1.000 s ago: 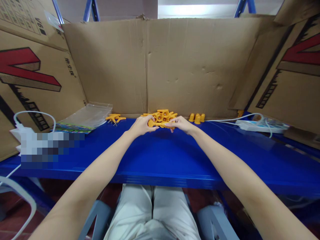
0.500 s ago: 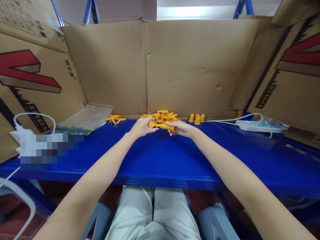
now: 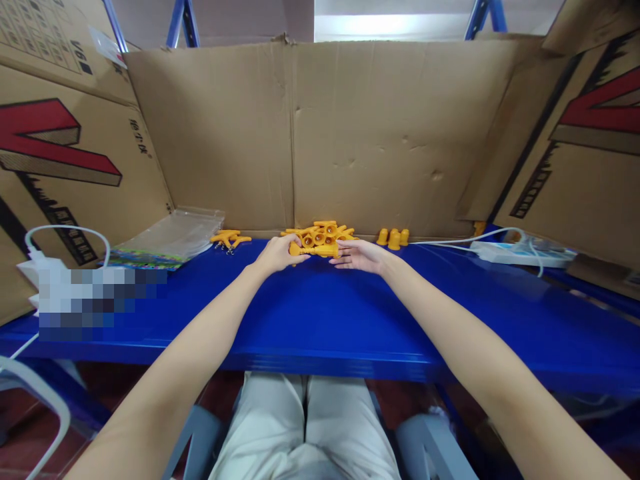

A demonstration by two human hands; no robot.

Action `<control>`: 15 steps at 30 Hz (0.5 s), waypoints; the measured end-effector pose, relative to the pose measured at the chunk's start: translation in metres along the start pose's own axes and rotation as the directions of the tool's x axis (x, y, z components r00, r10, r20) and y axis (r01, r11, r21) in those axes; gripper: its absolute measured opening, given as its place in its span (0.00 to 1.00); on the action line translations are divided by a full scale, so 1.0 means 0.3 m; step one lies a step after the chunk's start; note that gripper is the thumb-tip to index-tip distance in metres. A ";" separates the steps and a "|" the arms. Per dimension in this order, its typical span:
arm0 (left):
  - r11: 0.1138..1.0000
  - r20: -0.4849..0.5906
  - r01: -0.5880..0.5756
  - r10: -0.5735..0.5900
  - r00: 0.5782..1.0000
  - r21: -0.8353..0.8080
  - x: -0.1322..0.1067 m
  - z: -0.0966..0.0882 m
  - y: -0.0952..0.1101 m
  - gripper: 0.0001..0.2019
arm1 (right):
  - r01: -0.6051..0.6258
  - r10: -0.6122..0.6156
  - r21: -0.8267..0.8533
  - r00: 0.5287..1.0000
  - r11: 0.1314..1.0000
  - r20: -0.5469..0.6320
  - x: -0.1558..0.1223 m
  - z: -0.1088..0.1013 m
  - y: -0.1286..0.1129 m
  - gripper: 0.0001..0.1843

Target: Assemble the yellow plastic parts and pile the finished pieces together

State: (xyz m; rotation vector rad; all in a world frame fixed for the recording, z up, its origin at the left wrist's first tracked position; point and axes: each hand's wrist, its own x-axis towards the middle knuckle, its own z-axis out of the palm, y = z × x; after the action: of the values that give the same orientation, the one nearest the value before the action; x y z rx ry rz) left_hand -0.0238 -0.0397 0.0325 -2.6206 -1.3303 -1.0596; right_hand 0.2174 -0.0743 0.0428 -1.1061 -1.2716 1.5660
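Note:
A heap of small orange plastic parts (image 3: 323, 235) lies at the back of the blue table (image 3: 320, 313), against the cardboard wall. My left hand (image 3: 277, 255) is closed on one orange part (image 3: 314, 251) pulled from the heap's front edge. Just right of that part is my right hand (image 3: 359, 255), fingers stretched out and apart, its fingertips close to the part's end.
Two orange T-shaped pieces (image 3: 229, 237) lie left of the heap, three orange caps (image 3: 393, 237) to its right. Clear plastic bags (image 3: 170, 236) rest at the back left. A white power strip (image 3: 520, 251) with cables sits at the right. Cardboard boxes (image 3: 60, 147) wall the table.
Both hands have drawn slightly back from the heap. My right hand has let go of the orange part and spread its fingers; the left keeps holding it.

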 end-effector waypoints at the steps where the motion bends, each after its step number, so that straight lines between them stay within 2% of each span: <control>1: 1.000 0.002 0.004 -0.004 1.000 0.003 0.001 0.000 0.000 0.17 | 0.010 -0.010 -0.011 1.000 1.000 -0.009 0.000 0.003 0.001 0.09; 11: 0.999 -0.005 -0.010 0.010 1.000 -0.042 0.003 0.003 0.003 0.16 | 0.065 -0.071 -0.078 0.994 0.995 -0.078 -0.008 0.018 -0.001 0.10; 15: 0.999 -0.004 -0.014 0.014 1.000 -0.041 -0.003 0.001 0.006 0.18 | 0.102 -0.106 -0.051 0.992 0.993 -0.070 -0.014 0.030 -0.008 0.07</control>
State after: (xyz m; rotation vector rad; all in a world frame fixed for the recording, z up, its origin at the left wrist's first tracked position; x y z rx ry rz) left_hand -0.0226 -0.0414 0.0322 -2.6513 -1.3015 -1.1018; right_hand 0.2101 -0.0804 0.0467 -1.0989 -1.3025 1.4123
